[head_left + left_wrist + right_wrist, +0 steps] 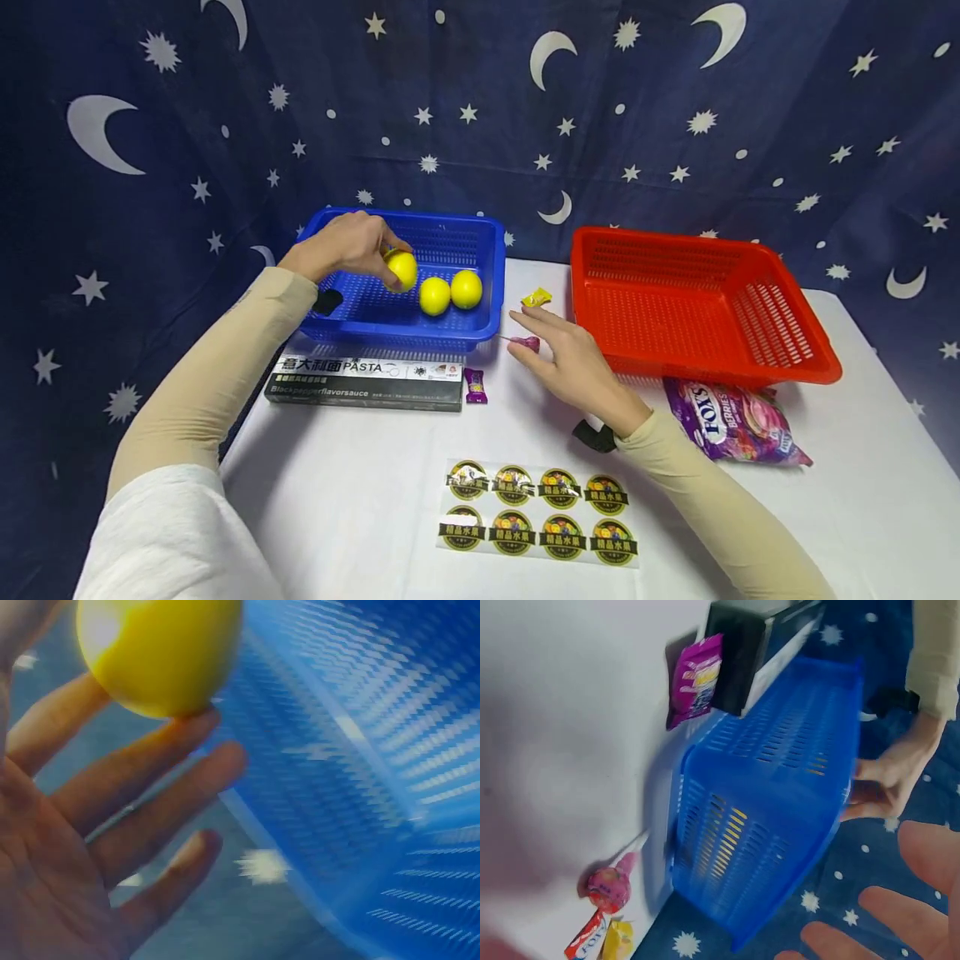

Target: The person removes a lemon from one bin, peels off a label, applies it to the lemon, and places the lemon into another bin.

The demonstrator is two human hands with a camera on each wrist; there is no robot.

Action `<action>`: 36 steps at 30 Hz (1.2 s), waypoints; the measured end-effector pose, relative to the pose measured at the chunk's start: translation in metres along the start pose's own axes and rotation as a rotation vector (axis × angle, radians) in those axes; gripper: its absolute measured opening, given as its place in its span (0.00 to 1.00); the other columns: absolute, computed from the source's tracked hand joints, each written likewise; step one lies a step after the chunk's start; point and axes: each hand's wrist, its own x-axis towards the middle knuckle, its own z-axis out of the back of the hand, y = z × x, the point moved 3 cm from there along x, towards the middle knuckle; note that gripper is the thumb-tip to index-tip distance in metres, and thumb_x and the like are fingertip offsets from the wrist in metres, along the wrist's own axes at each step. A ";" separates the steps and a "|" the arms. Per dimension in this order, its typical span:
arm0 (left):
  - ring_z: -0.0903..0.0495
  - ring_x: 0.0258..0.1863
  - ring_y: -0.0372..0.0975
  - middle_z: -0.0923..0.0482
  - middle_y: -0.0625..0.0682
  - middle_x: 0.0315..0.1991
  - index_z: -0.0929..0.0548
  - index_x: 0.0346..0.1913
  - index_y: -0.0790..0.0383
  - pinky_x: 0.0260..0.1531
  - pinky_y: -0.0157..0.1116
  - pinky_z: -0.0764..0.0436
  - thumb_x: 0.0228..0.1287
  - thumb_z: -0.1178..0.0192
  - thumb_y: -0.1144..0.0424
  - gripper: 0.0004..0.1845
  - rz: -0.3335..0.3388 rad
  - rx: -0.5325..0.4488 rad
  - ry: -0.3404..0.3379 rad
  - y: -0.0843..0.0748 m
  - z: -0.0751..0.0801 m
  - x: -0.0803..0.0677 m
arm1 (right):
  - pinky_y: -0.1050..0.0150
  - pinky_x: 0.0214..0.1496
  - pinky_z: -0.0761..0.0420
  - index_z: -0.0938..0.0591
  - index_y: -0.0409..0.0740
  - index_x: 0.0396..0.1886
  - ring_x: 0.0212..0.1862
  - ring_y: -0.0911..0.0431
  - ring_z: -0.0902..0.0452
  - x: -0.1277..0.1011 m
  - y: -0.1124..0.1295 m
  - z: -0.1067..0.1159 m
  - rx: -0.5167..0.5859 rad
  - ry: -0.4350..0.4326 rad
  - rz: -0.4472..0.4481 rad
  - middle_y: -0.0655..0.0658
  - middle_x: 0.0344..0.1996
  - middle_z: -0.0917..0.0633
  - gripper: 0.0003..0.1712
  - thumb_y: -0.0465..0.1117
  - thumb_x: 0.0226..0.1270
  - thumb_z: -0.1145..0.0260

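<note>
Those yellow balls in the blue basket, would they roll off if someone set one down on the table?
Probably yes. The yellow ball in the left hand looks round and smooth, so on the flat white table it would likely roll. Its glossy skin may be a bit slippery. In the blue basket the walls would stop it, as with the two others.

**Night-sky cloth behind a white table**

A dark blue cloth backdrop (480, 108) hangs across the whole rear of the scene and down both sides. It is printed with white crescent moons, stars and small dots, and it falls in soft vertical folds. In front of it stands a table (360, 483) covered in plain white, its far edge meeting the cloth. Light is even and bright from above and in front, with only faint, short shadows on the white surface.
</note>
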 end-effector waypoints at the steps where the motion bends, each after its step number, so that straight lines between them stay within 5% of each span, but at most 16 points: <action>1: 0.18 0.34 0.43 0.11 0.52 0.53 0.15 0.62 0.46 0.32 0.40 0.23 0.44 0.21 0.39 0.38 -0.015 0.015 -0.026 -0.008 0.005 -0.007 | 0.42 0.72 0.27 0.21 0.50 0.69 0.71 0.43 0.24 -0.005 -0.001 0.004 0.024 -0.010 -0.001 0.40 0.69 0.20 0.30 0.52 0.71 0.32; 7: 0.27 0.23 0.40 0.08 0.48 0.43 0.14 0.60 0.39 0.23 0.36 0.34 0.41 0.21 0.36 0.37 -0.175 -0.036 -0.241 -0.073 0.008 -0.055 | 0.45 0.70 0.25 0.18 0.50 0.66 0.67 0.47 0.21 -0.039 -0.011 0.017 0.210 0.015 -0.066 0.45 0.63 0.15 0.25 0.47 0.70 0.29; 12: 0.28 0.20 0.32 0.08 0.48 0.35 0.12 0.58 0.43 0.20 0.31 0.37 0.39 0.18 0.39 0.37 -0.405 -0.214 -0.390 -0.127 -0.034 -0.084 | 0.51 0.66 0.21 0.18 0.45 0.65 0.65 0.47 0.19 -0.066 -0.017 0.010 0.365 0.089 -0.084 0.42 0.61 0.14 0.24 0.43 0.71 0.30; 15: 0.36 0.17 0.29 0.09 0.45 0.31 0.12 0.58 0.44 0.20 0.28 0.39 0.40 0.18 0.39 0.36 -0.455 -0.279 -0.405 -0.151 -0.067 -0.087 | 0.52 0.66 0.20 0.20 0.41 0.67 0.63 0.43 0.18 -0.077 -0.024 0.002 0.418 0.125 -0.081 0.38 0.61 0.15 0.27 0.41 0.70 0.30; 20: 0.28 0.16 0.30 0.11 0.43 0.28 0.13 0.60 0.42 0.21 0.26 0.36 0.43 0.20 0.39 0.36 -0.351 -0.332 -0.280 -0.175 -0.114 -0.076 | 0.49 0.64 0.20 0.25 0.33 0.70 0.61 0.37 0.18 -0.088 -0.036 -0.006 0.453 0.152 -0.083 0.33 0.61 0.16 0.34 0.38 0.67 0.27; 24: 0.19 0.23 0.33 0.12 0.43 0.25 0.14 0.61 0.41 0.22 0.28 0.32 0.43 0.20 0.38 0.37 -0.271 -0.308 -0.228 -0.184 -0.136 -0.065 | 0.47 0.64 0.21 0.25 0.35 0.71 0.62 0.39 0.18 -0.094 -0.045 -0.010 0.399 0.167 -0.086 0.36 0.63 0.17 0.36 0.41 0.65 0.26; 28: 0.30 0.18 0.30 0.27 0.40 0.14 0.14 0.60 0.40 0.19 0.29 0.35 0.42 0.21 0.35 0.38 -0.232 -0.258 -0.232 -0.192 -0.149 -0.059 | 0.46 0.64 0.20 0.23 0.39 0.70 0.64 0.42 0.19 -0.095 -0.049 -0.015 0.329 0.177 -0.076 0.39 0.66 0.18 0.35 0.46 0.66 0.26; 36: 0.45 0.16 0.30 0.44 0.39 0.12 0.16 0.62 0.37 0.17 0.29 0.43 0.42 0.20 0.36 0.39 -0.249 -0.277 -0.156 -0.201 -0.164 -0.057 | 0.44 0.68 0.23 0.20 0.46 0.68 0.66 0.47 0.20 -0.092 -0.047 -0.020 0.209 0.174 -0.079 0.45 0.63 0.16 0.33 0.48 0.64 0.25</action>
